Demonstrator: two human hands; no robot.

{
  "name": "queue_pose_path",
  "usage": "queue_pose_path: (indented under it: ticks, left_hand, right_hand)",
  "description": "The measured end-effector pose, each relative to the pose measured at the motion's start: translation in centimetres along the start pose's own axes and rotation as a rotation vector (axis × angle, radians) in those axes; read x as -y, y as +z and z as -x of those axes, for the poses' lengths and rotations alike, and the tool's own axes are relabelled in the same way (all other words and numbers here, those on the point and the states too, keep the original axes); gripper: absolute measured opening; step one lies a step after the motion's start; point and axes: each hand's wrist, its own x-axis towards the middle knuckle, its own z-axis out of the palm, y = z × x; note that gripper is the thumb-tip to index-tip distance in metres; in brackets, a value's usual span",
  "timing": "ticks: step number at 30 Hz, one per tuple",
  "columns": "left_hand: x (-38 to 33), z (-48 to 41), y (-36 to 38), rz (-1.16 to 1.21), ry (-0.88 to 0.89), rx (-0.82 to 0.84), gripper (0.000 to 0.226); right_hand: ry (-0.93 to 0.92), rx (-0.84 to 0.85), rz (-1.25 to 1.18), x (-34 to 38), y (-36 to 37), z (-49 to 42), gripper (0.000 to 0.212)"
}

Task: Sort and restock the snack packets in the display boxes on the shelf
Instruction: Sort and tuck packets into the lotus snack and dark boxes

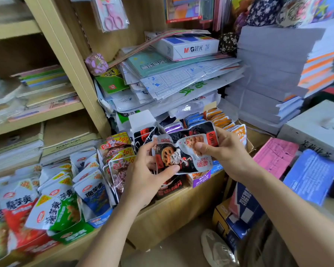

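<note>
- Snack packets [181, 158] — a small black-and-white bunch — are held between both hands, above the black display box [170, 188] on the shelf [172, 212].
- Left hand [143, 175] grips the bunch's left end, thumb curled across the front.
- Right hand [228, 151] pinches the right end — thumb on the top packet.

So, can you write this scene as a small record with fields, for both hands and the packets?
left hand: holds black-and-white plastic snack packets, thumb on front
right hand: holds same packets at their right side
behind them: white cardboard display box with black packets
to the left: blue cardboard display box of blue-and-white packets
support: light wooden shelf
</note>
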Motion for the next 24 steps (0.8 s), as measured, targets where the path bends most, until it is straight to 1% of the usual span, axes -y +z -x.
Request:
queue_pose_path:
  ticks: [3, 5, 7, 10, 12, 16, 20, 22, 24]
  left_hand:
    - [-0.4, -0.2, -0.5, 0.111, -0.071, -0.108, 0.067]
    - [-0.6, -0.5, -1.1, 0.244, -0.114, -0.172, 0.058]
    - [-0.4, -0.9, -1.7, 0.393, -0.144, -0.215, 0.057]
    - [0.5, -1.5, -2.7, 0.483, -0.128, -0.303, 0.052]
    - [1.0, -1.7, -3.5, 0.449, -0.098, -0.342, 0.048]
    - [1.6, -1.7, -4.8, 0.242, 0.034, -0.337, 0.052]
    - [1.8, -1.4, -4.9, 0.095, 0.126, -0.365, 0.054]
    - [1.9, -1.4, -4.8, 0.046, 0.150, -0.423, 0.053]
    - [2.1, -1.4, -4.8, 0.017, 0.163, -0.491, 0.054]
  right_hand:
    - [0.029, -0.011, -0.093, -0.6, 1.2, -0.2, 0.030]
    - [0.067, -0.033, -0.151, -1.2, 1.7, -0.6, 0.034]
    - [0.097, -0.060, -0.189, -1.6, 1.9, -0.9, 0.037]
    - [0.116, -0.118, -0.156, -1.4, 1.6, -1.2, 0.028]
    - [0.101, -0.151, -0.064, -1.3, 1.1, -1.3, 0.020]
    - [0.062, -0.183, 0.033, -1.0, 0.1, -1.4, 0.026]
    - [0.032, -0.115, 0.158, -0.7, -0.5, -1.2, 0.027]
    - [0.023, -0.030, 0.192, -0.5, -0.7, -1.2, 0.026]
    - [0.004, 0.015, 0.173, -0.3, -1.0, -1.3, 0.028]
